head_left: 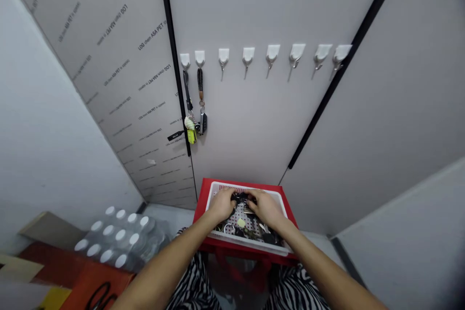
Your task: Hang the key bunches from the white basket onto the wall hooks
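Note:
A white plastic basket (250,244) with a perforated bottom holds keys, rings and dark fobs. Inside its far half, my left hand (223,204) has its fingers curled on the left side of a dark bunch of keys (240,198). From the right, my right hand (266,207) is bent around the same bunch, its thumb and fingers close together. Silvery metal shows between the two hands; the fingertips partly hide it. Nearer the front of the basket lie a metal ring (229,228) and a pale yellow tag (241,223).
Under the basket is a red box or bag (202,203). White hooks (248,55) line the cabinet door ahead; the two leftmost carry key straps with a yellow-green fob (192,135) and a black car key (203,123). Wrapped bottles (119,235) stand left, beside an orange box (96,281).

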`<state>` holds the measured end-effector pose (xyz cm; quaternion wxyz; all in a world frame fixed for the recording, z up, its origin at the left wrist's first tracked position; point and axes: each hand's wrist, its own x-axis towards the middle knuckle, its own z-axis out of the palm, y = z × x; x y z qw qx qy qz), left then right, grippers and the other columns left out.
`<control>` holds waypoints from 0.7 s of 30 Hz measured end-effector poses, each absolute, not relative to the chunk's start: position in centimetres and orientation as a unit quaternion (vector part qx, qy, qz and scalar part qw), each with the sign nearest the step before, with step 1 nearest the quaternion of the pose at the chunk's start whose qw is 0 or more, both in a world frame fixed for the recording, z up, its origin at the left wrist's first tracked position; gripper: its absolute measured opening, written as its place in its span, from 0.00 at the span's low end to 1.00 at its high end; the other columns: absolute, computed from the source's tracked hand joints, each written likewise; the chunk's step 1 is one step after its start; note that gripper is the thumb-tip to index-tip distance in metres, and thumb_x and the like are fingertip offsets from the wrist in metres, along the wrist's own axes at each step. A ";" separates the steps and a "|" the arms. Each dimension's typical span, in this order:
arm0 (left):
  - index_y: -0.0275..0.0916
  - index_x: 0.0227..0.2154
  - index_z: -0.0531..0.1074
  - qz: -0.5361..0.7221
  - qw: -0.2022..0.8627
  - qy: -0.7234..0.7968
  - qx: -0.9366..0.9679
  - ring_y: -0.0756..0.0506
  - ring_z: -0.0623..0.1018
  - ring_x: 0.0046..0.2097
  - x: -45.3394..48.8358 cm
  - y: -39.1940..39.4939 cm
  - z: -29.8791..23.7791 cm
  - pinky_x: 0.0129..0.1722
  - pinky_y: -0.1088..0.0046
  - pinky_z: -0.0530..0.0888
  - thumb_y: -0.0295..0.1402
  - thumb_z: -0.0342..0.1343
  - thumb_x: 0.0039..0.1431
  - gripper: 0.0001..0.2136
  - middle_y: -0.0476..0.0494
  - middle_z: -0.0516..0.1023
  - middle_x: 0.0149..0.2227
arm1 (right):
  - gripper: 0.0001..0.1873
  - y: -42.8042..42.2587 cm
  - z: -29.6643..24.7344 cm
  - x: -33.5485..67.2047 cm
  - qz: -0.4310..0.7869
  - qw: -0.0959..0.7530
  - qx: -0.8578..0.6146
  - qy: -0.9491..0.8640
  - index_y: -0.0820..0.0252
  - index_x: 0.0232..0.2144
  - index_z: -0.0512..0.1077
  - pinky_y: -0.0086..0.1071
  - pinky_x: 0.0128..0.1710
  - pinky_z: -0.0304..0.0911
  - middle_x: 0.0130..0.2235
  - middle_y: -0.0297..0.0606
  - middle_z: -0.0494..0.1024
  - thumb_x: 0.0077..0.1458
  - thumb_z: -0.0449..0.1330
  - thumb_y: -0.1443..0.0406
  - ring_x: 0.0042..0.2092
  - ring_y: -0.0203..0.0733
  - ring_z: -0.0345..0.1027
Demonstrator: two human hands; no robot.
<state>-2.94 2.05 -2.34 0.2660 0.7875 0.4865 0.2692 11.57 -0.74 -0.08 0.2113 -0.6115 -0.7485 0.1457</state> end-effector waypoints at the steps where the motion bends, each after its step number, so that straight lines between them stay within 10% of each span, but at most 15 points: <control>1: 0.37 0.31 0.66 0.273 0.272 0.492 0.781 0.47 0.66 0.37 -3.0 2.2 -2.4 0.38 0.72 0.61 0.23 0.47 0.38 0.13 0.44 0.69 0.34 | 0.15 -0.8 -0.2 11.7 0.155 0.217 -0.609 -0.746 0.61 0.35 0.65 0.30 0.38 0.54 0.35 0.38 0.70 0.40 0.49 0.68 0.37 0.37 0.62; 21: 0.34 0.17 0.61 0.475 0.727 0.324 0.377 0.56 0.62 0.19 -3.2 1.9 1.3 0.19 0.80 0.58 0.23 0.45 0.31 0.05 0.53 0.63 0.16 | 0.19 -0.8 1.3 10.1 0.285 0.345 -0.520 -0.728 0.62 0.37 0.62 0.32 0.42 0.52 0.38 0.39 0.68 0.37 0.51 0.70 0.40 0.37 0.59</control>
